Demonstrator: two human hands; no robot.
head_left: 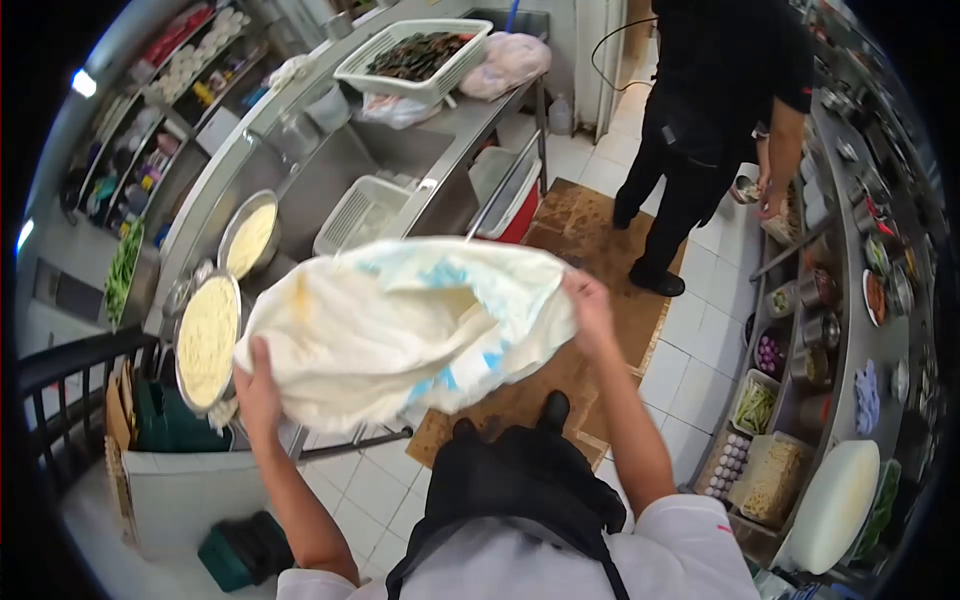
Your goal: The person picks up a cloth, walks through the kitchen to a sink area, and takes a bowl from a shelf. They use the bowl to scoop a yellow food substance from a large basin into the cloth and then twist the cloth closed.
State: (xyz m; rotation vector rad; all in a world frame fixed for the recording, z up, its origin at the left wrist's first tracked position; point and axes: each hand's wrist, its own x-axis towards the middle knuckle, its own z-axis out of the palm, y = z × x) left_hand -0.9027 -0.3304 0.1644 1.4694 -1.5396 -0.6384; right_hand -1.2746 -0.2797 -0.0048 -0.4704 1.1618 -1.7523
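Observation:
A large white cloth (400, 320) with blue marks and a yellowish stain is stretched out in the air between my hands. My left hand (258, 395) grips its left end, and my right hand (588, 305) grips its right end. Just behind my left hand, two metal bowls of pale yellow contents stand on the counter: the nearer bowl (208, 342) and the farther bowl (250, 236). Part of the sink edge is hidden behind the cloth.
A steel sink counter (455, 125) holds a white basket (415, 60) of dark food. A co-worker in black (700, 110) stands at the right by shelves (845, 330) with ingredients. Brown matting (570, 240) covers the tiled floor. A green bin (245, 550) is lower left.

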